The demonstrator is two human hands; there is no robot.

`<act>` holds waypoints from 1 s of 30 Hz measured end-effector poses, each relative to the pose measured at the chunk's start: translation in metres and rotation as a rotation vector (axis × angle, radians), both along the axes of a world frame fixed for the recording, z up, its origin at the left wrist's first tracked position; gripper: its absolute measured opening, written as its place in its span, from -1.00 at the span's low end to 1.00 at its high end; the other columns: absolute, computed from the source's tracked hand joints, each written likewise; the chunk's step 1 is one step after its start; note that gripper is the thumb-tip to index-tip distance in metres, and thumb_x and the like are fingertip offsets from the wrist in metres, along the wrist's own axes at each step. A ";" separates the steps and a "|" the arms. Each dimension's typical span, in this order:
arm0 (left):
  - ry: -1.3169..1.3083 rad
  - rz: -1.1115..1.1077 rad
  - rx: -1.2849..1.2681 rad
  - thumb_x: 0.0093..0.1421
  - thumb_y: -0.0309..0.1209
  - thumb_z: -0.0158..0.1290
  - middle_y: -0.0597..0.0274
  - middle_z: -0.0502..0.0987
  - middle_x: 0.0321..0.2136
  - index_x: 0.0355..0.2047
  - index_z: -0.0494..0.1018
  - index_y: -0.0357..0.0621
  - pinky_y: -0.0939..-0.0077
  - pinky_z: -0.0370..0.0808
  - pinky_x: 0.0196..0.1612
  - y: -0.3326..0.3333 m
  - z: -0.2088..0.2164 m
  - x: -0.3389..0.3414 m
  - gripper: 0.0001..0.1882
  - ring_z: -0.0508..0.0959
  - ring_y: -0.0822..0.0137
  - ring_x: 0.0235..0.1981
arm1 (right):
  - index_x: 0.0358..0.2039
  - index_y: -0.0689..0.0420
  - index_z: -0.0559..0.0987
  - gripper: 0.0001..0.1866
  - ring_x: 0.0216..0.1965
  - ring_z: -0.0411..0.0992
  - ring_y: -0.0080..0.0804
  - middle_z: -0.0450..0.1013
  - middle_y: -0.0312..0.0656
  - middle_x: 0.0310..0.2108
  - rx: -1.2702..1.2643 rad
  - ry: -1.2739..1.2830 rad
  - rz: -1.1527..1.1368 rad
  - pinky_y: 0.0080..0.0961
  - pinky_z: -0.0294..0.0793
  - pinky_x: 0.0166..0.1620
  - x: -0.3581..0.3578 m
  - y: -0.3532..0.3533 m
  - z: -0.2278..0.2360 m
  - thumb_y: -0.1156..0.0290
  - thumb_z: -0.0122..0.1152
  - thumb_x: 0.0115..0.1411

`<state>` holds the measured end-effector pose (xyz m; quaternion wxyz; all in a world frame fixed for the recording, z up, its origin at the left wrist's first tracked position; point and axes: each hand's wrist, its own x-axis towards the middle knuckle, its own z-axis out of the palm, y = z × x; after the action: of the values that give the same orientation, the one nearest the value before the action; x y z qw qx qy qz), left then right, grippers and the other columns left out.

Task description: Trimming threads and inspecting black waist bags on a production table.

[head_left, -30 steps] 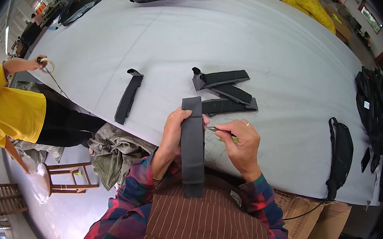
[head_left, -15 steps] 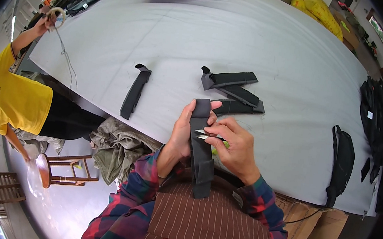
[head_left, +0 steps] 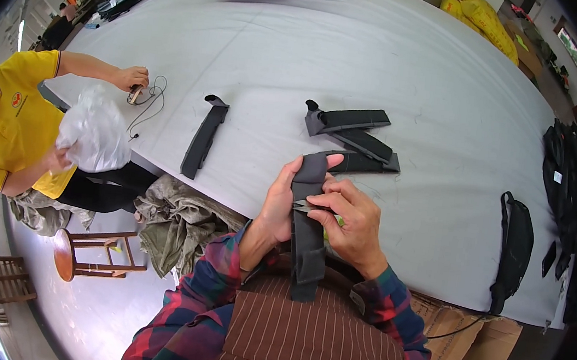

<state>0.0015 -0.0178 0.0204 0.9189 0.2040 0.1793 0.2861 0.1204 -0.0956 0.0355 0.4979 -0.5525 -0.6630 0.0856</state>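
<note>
Upright in my left hand (head_left: 275, 207) is a dark fabric strap (head_left: 308, 253), its top end folded over my fingers and its lower end hanging in front of my apron. My right hand (head_left: 354, 227) is closed around thread snips (head_left: 301, 207), whose pointed blades lie across the strap near its left edge. Just past my hands, several similar black strips (head_left: 356, 120) lie in an overlapping group. A single black strip (head_left: 204, 140) with a curled end rests further left on the white table (head_left: 428, 203).
To the left, a co-worker in a yellow shirt (head_left: 14, 120) holds a clear plastic bag (head_left: 98, 128) and reaches over the table to a corded item. A black pouch (head_left: 515, 241) and hanging black pieces (head_left: 569, 212) sit right. A wooden stool (head_left: 65, 254) and crumpled cloth (head_left: 181, 217) are lower left.
The snips' blades have come closer together on the strap, which has shifted slightly. The co-worker has lowered a ring-shaped item with its cord onto the table and lifted the plastic bag.
</note>
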 end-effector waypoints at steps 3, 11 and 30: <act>-0.133 -0.055 -0.015 0.32 0.00 -0.34 0.24 0.43 -0.27 0.19 0.18 -0.19 0.47 0.43 -0.14 0.002 -0.012 -0.004 -0.39 0.45 0.37 -0.26 | -0.42 0.11 0.61 -0.81 -0.41 0.45 -0.27 0.44 -0.20 -0.39 0.027 -0.056 -0.014 -0.47 0.41 -0.37 -0.001 -0.002 0.001 0.50 0.34 -0.13; 0.193 0.001 -0.046 0.22 0.28 -0.33 0.30 0.39 -0.38 0.00 0.36 -0.20 0.47 0.41 -0.25 -0.004 -0.012 -0.009 -0.23 0.39 0.43 -0.36 | -0.30 0.18 0.55 -0.81 -0.41 0.33 -0.54 0.38 -0.26 -0.37 -0.169 0.424 -0.093 -0.66 0.29 -0.36 0.018 -0.016 -0.011 0.48 0.29 0.04; 0.334 -0.046 0.364 0.28 0.03 -0.10 0.36 0.29 -0.26 0.12 0.31 -0.13 0.63 0.37 -0.16 -0.016 -0.018 -0.014 -0.43 0.31 0.54 -0.23 | 0.01 0.01 0.39 -0.38 -0.60 0.26 -0.53 0.40 -0.30 -0.37 -0.407 0.537 -0.093 -0.58 0.32 -0.47 -0.013 -0.029 -0.020 0.33 0.43 -0.09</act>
<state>-0.0123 -0.0338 0.0020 0.8308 0.4148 0.2694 0.2552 0.1075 -0.1244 0.0152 0.5375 -0.6281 -0.4514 0.3358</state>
